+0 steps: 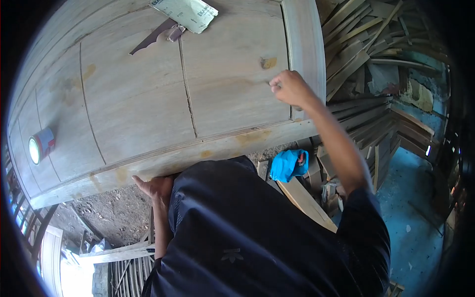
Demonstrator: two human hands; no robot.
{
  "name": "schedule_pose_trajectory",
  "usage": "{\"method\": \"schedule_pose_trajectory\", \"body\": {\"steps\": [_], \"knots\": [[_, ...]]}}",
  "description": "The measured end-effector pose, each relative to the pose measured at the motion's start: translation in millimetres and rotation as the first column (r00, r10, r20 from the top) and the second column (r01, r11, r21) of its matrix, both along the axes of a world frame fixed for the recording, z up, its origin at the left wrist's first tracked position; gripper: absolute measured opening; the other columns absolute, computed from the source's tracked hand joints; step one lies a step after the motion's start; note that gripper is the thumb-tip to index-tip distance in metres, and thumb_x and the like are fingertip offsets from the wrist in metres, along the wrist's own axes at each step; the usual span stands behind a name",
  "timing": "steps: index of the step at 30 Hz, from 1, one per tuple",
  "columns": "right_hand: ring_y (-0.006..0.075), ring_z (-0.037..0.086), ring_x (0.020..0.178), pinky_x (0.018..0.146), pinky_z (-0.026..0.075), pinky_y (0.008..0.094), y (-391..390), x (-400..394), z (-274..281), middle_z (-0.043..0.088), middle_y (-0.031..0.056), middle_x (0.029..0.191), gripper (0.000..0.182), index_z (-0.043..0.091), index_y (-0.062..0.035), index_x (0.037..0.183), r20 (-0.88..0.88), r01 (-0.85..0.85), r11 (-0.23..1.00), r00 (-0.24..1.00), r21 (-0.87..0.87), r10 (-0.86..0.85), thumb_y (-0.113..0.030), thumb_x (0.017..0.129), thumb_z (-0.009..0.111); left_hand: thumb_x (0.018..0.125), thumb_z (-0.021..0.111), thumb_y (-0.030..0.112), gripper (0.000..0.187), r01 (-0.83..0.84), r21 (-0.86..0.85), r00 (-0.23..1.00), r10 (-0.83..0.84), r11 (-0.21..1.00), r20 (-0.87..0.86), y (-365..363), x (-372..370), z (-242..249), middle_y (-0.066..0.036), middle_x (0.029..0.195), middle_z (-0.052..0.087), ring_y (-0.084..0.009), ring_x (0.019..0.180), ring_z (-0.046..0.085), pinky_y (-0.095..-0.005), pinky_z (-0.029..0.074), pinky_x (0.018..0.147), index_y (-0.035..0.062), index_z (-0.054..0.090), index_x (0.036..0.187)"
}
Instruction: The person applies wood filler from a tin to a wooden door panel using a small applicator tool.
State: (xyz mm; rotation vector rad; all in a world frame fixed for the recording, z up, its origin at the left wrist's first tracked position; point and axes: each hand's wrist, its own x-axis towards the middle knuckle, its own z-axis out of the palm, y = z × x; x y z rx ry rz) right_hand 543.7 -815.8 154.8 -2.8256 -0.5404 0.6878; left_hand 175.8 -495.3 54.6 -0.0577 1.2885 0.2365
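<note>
A large pale wooden panel with grooves (138, 109) spreads out before me, with yellowish-brown stains on it. Above its right part is my right hand (292, 89), closed with the fingertips pinched together; whatever they hold, if anything, is too small to make out. Close to those fingers a brown-yellow patch (268, 63) marks the wood. My left hand (154, 187) is palm up at the panel's near edge, thumb stretched out to the left, its other fingers partly hidden by the edge and my shirt.
On the panel lie a torn sandpaper sheet (190, 14), a dark jagged sandpaper piece (152, 38) and, at left, a tin can (41, 146). A blue plastic bag (288, 166) sits below the near edge. Stacked wood offcuts (356, 54) fill the right side.
</note>
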Motion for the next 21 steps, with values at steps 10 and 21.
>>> {"method": "schedule_pose_trajectory", "body": {"steps": [10, 21], "knots": [[0.0378, 0.068, 0.106, 0.094, 0.054, 0.0412, -21.1, 18.4, 11.7, 0.071, 0.0214, 0.113, 0.027, 0.072, 0.0009, 0.114, -0.191, -0.28, 0.928, 0.953, -0.245, 0.237, -0.009, 0.089, 0.069, 0.086, 0.038, 0.087, 0.104, 0.001, 0.004, 1.0, -0.001, 1.0, 0.005, 0.0, 2.3, 0.3, -0.019, 0.171, 0.015, -0.0421, 0.157, 0.01, -0.0643, 0.003, 0.125, 0.019, 0.025, 0.164], [0.042, 0.071, 0.087, 0.082, 0.057, 0.0462, 24.6, 3.1, 19.6, 0.07, 0.0253, 0.086, 0.014, 0.076, -0.0024, 0.083, -0.29, -0.09, 0.987, 0.956, -0.135, 0.048, -0.009, 0.079, 0.064, 0.082, 0.045, 0.089, 0.115, 0.005, 0.01, 0.997, -0.006, 1.0, 0.082, -2.0, 0.3, -4.0, -0.019, 0.171, 0.011, -0.041, 0.157, 0.009, -0.0638, 0.002, 0.125, 0.0136, 0.02, 0.165]]}}
